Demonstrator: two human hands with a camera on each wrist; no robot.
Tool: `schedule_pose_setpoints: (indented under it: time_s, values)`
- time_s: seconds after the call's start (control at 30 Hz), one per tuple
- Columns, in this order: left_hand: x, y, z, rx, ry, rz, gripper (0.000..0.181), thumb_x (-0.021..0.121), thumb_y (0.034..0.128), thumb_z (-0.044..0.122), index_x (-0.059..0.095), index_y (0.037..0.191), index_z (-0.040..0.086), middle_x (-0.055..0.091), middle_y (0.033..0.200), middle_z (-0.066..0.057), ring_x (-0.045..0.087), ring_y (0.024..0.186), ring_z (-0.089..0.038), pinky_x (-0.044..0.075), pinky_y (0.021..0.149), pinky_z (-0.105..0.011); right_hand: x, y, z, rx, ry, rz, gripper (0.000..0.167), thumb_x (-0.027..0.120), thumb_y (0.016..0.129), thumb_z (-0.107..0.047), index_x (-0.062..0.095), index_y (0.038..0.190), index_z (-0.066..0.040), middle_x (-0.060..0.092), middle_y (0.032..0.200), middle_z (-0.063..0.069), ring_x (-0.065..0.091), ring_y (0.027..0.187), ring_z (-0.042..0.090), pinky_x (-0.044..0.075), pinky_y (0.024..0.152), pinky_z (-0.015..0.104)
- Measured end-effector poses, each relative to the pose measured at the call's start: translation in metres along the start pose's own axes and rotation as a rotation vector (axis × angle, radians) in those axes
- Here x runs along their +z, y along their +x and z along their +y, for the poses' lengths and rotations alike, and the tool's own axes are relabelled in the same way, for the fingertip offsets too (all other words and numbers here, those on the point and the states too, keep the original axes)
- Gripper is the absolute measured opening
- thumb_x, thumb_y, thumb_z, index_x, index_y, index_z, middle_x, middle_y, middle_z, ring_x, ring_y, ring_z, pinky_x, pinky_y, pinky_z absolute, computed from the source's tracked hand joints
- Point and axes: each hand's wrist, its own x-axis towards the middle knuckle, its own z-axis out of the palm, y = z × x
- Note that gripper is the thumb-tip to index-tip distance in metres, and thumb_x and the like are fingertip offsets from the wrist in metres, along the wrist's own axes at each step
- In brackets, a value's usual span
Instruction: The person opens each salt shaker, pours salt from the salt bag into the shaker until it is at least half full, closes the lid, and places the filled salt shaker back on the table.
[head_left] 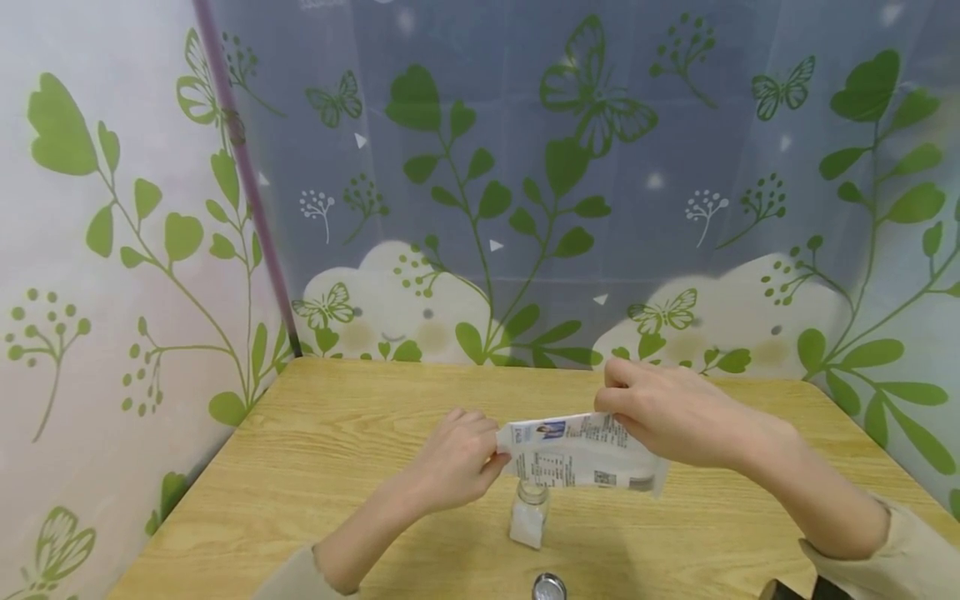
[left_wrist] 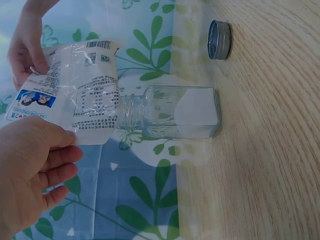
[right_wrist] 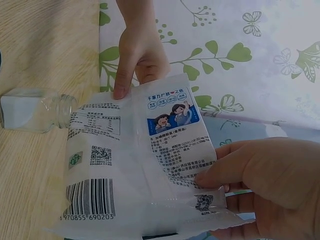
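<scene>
Head view: your left hand (head_left: pixel 459 460) pinches the left end of the printed white packet (head_left: pixel 581 462), its long axis running left to right, just above the mouth of the upright glass jar (head_left: pixel 528 525). The metal lid (head_left: pixel 549 588) sits nearer you. Your right hand (head_left: pixel 678 414) grips the packet's upper right edge. Right wrist view: barcode (right_wrist: pixel 91 197) reading "6 970855 690203", then a blue picture panel (right_wrist: pixel 172 120).

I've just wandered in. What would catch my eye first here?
Probably the white printed packet, held by the left hand and right hand at the mouth of a glass jar partly filled with something white. The big green-leafed backdrop behind the table also stands out. A small silvery lid lies on the table, nearer the person than the jar.
</scene>
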Motion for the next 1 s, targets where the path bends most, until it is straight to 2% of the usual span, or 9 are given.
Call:
schedule_pose_setpoints:
  time_s: [0.4,1.0]
  values:
    - [-0.0001,-0.0003,0.0000,-0.004,-0.017,-0.014,0.007,0.069,0.0815,0.015,0.071,0.088,0.013,0.063,0.077,0.006,0.052,0.073,-0.012,0.033,0.065,-0.023,-0.0022,0.0017,-0.0016,0.002,-0.008,-0.024,0.019,0.061,0.080,0.002,0.064,0.085,-0.016,0.035,0.076,-0.008,0.034,0.062,0.005,0.028,0.047,0.017]
    - [-0.0003,-0.0008,0.0005,-0.005,-0.005,-0.009,0.004,0.070,0.0807,0.016,0.069,0.082,0.013,0.060,0.073,0.007,0.050,0.070,-0.011,0.032,0.064,-0.023,-0.0012,0.0010,-0.0011,0.002,0.000,-0.023,0.020,0.060,0.081,0.002,0.065,0.086,-0.017,0.037,0.076,-0.008,0.034,0.061,0.005,0.027,0.046,0.017]
